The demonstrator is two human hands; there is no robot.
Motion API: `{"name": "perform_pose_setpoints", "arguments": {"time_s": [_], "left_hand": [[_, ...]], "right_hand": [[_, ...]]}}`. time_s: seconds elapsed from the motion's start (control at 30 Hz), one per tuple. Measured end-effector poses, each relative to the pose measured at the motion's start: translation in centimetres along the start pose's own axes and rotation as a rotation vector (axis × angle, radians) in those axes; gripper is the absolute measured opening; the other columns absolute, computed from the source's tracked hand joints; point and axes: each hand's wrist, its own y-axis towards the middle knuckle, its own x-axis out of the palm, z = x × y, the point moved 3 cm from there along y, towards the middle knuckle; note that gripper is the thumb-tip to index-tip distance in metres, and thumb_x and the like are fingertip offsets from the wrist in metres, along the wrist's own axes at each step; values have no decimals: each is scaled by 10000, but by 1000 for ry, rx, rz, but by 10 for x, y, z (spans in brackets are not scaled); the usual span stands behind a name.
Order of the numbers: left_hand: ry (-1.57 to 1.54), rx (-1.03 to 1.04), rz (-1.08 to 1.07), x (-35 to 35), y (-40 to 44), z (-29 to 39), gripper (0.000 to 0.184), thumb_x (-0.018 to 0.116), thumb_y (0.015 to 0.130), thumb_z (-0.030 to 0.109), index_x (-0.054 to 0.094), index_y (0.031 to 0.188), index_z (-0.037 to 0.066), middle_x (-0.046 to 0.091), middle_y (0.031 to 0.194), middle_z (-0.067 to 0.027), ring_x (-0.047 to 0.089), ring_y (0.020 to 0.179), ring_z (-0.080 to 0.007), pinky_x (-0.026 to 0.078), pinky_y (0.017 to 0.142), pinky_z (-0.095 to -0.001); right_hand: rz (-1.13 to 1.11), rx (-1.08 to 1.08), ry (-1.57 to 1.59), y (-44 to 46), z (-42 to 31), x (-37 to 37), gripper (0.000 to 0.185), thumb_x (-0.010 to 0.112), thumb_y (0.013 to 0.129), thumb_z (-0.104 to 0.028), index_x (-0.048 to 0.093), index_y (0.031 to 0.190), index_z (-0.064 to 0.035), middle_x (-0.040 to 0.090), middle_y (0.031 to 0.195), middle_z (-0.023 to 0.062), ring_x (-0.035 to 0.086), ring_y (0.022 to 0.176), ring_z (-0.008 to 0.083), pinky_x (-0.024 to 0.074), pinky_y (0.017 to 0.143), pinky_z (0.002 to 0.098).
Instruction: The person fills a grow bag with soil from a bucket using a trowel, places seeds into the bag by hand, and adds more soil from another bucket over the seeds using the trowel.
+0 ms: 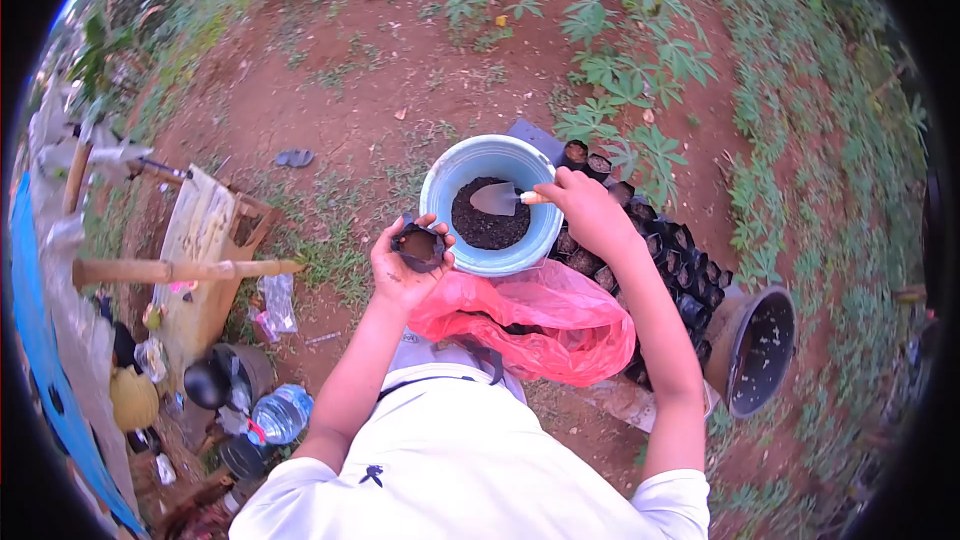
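My left hand [405, 270] is wrapped round a small black nursery bag [418, 246], its mouth facing up with brown soil visible inside. With closed fingers, my right hand [590, 202] grips the pale handle of a hand trowel [494, 199]. The trowel's metal blade lies over dark soil [487, 225] in a light blue bucket [440, 165]. The bag is just left of the bucket's rim. Below the bucket, close to my body, a crumpled red plastic bag [590, 340] lies with its mouth spread and something dark inside.
Several soil-filled black nursery bags [680, 265] stand in rows at right, beside a tipped dark bucket [740, 355]. A bamboo pole [190, 271], wooden bench [195, 240] and large water bottle [282, 414] are at left. Leafy plants [620, 80] grow ahead.
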Motion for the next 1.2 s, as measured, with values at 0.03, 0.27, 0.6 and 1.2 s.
{"name": "perform_pose_setpoints", "arguments": {"time_s": [0.03, 0.27, 0.6, 1.2], "left_hand": [[-1, -28, -5, 1, 4, 5, 462, 516, 961, 405, 624, 1163, 4, 647, 1083, -178, 614, 1008, -342, 545, 812, -448], [-37, -88, 116, -15, 21, 44, 432, 536, 949, 400, 597, 1162, 29, 596, 1064, -151, 582, 988, -303, 528, 787, -412], [-100, -220, 45, -44, 29, 79, 466, 503, 950, 411, 616, 1175, 19, 641, 1064, -175, 616, 993, -341, 542, 802, -451], [-66, -311, -58, -36, 30, 104, 429, 507, 963, 381, 621, 1170, 23, 640, 1089, -182, 601, 1028, -352, 543, 841, -456]], "right_hand": [[-45, -39, -77, 10, 1, 8, 305, 553, 824, 16, 647, 1101, -70, 582, 1013, 108, 610, 960, 296, 510, 817, 402], [-366, 20, -422, 66, 9, 93, 149, 598, 854, -113, 713, 927, -52, 619, 964, 106, 660, 896, 276, 552, 783, 394], [-588, 393, -492, 74, 19, 134, 228, 562, 901, -113, 754, 1013, -63, 673, 1117, 145, 708, 984, 299, 584, 818, 401], [-240, 447, -120, 51, 11, 171, 250, 596, 867, -52, 630, 1114, -68, 609, 1142, 139, 644, 1070, 320, 540, 892, 440]]}}
